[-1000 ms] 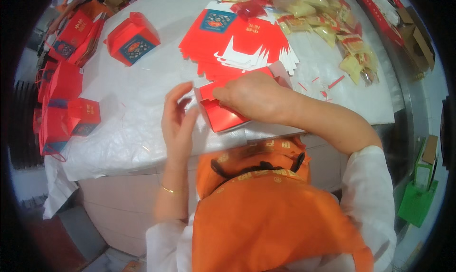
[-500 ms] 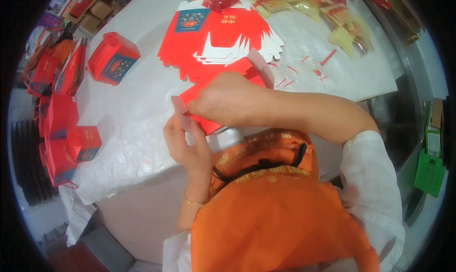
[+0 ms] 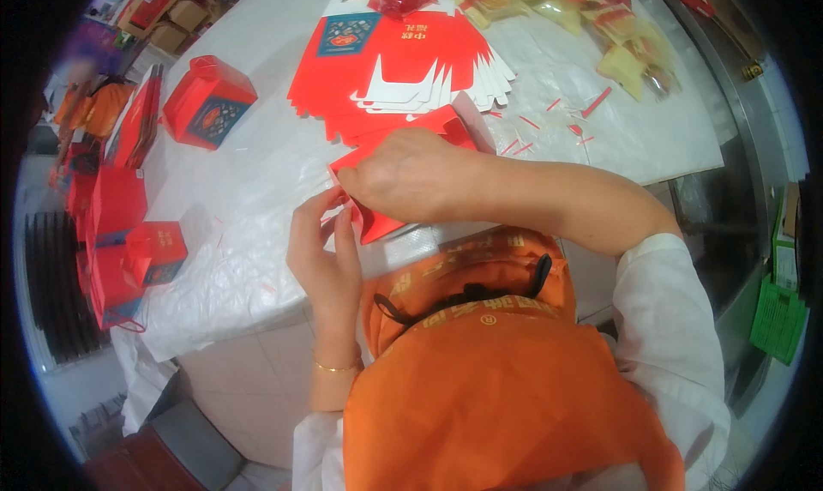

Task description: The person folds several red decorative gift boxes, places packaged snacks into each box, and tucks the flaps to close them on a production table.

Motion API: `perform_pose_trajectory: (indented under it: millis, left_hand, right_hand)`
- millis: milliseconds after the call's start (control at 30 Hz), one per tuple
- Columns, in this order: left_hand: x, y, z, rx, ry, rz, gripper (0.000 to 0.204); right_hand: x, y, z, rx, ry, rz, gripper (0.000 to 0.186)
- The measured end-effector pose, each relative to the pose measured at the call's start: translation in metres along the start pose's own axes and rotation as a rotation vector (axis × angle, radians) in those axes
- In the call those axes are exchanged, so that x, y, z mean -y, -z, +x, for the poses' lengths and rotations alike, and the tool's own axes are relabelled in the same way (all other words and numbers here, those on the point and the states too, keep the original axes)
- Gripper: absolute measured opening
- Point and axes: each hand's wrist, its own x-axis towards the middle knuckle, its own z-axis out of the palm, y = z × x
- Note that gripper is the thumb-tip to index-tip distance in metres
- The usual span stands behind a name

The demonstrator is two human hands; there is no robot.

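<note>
An open red card box (image 3: 387, 228) with pale inner flaps lies near the table's front edge. My right hand (image 3: 407, 174) is closed over its top, fingers tucked at the left end and mostly hidden. My left hand (image 3: 324, 242) reaches up to that same end, fingertips curled on the flap. Just beyond the box is a fanned stack of flat red card blanks (image 3: 437, 41) with white tabs. A folded red box with a blue panel (image 3: 206, 96) stands to the left of the stack.
A white-covered table (image 3: 231, 311) holds red gift boxes (image 3: 116, 208) along the left and bagged yellow items (image 3: 621, 62) with a red packet (image 3: 399, 0) at the back. Red-and-white strips (image 3: 596, 101) lie scattered at right. A green crate (image 3: 776, 319) stands beside the table.
Compared with a second ago, my right hand has moved left to the box's end. My left hand has closed in on that end flap. The whole view has also shifted.
</note>
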Motion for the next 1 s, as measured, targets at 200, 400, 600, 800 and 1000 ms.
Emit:
perform_pose_trajectory:
  millis: [200, 400, 600, 800, 1000]
  left_hand:
    - [0.009, 0.003, 0.008, -0.010, 0.033, -0.054, 0.020]
    - [0.017, -0.003, -0.002, -0.127, -0.046, -0.037, 0.013]
    - [0.027, -0.003, -0.008, -0.153, 0.023, -0.075, 0.007]
    - [0.030, 0.000, -0.012, -0.052, 0.233, -0.351, 0.008]
    - [0.051, -0.002, -0.021, 0.000, 0.403, -0.772, 0.010]
  right_hand:
    - [-0.001, 0.005, -0.004, -0.070, 0.044, -0.002, 0.015]
    - [-0.003, 0.007, -0.015, -0.217, 0.124, -0.050, 0.012]
    - [0.006, 0.012, -0.014, -0.152, 0.106, -0.105, 0.011]
    - [0.007, 0.024, -0.016, -0.060, 0.073, -0.140, 0.008]
    - [0.001, 0.029, -0.015, -0.149, 0.159, -0.138, 0.007]
